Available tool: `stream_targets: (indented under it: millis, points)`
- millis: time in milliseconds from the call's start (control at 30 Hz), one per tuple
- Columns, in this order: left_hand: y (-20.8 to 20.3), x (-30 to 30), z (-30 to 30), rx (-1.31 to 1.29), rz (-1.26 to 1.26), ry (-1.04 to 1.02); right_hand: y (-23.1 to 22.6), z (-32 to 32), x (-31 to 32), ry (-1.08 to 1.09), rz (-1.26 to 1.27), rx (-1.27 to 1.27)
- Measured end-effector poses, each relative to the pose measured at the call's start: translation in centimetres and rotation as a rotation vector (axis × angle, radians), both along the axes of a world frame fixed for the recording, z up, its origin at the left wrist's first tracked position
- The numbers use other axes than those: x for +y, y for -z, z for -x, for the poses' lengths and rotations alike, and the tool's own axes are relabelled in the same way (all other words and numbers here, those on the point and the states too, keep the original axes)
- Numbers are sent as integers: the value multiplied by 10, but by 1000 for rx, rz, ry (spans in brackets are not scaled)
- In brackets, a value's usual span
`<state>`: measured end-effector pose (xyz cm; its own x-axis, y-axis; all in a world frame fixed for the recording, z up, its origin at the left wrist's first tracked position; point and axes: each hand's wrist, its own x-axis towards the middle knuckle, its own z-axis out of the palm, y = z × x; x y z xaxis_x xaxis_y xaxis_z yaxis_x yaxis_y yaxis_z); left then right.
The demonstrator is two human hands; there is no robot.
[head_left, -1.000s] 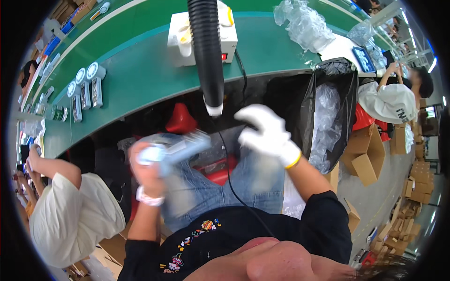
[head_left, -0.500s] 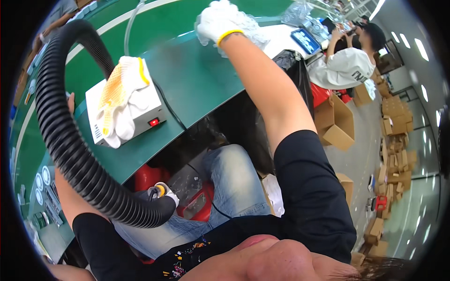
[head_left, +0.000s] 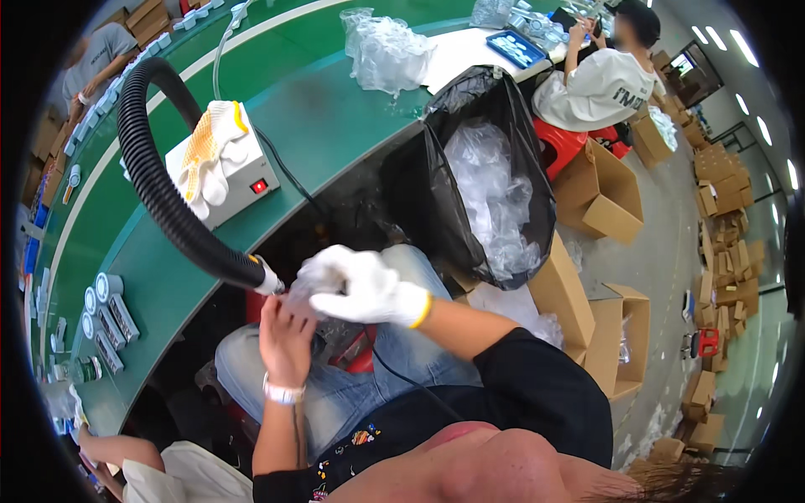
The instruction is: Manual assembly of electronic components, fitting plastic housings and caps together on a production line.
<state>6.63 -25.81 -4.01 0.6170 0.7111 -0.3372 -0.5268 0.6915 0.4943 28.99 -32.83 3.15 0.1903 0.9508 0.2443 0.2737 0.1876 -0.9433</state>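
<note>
Over my lap, my bare left hand, with a white band at its wrist, has its fingers raised against a crumpled clear plastic bag. My right hand, in a white glove with a yellow cuff, is curled on the same bag from the other side. Both hands are closed on the thin plastic, though the left fingertips are partly covered by it. Just beyond them is the pale nozzle of a black corrugated hose, close to the bag. Whether the two touch I cannot tell.
A white box with a red switch bears a spare glove. Clear bags lie on the green table. A black bin liner full of plastic and open cartons stand right. Co-workers sit nearby.
My right hand has come back from the pile of clear bags to my lap. My left hand has come from beside the white box to meet it. The hose end has risen.
</note>
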Motion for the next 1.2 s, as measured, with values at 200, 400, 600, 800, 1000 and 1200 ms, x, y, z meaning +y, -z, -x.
stream_targets:
  millis: [200, 400, 600, 800, 1000, 1200]
  points:
    - [16, -4, -33, 32, -100, -112, 70, 72, 12, 8, -20, 391]
    - [-10, -12, -29, 718, -1284, 47, 105, 36, 19, -204, 24, -388]
    - [-3, 4, -44, 529, -932, 2, 89, 23, -9, -208, 373, 324]
    - [23, 16, -45, 164, -541, -164, 104, 16, -25, -295, 464, 276]
    - [1, 18, -38, -101, -81, -164, 132, -35, -60, 333, 192, 576]
    - [-2, 10, -32, -163, -79, -237, 75, 22, -54, -14, 356, 1149]
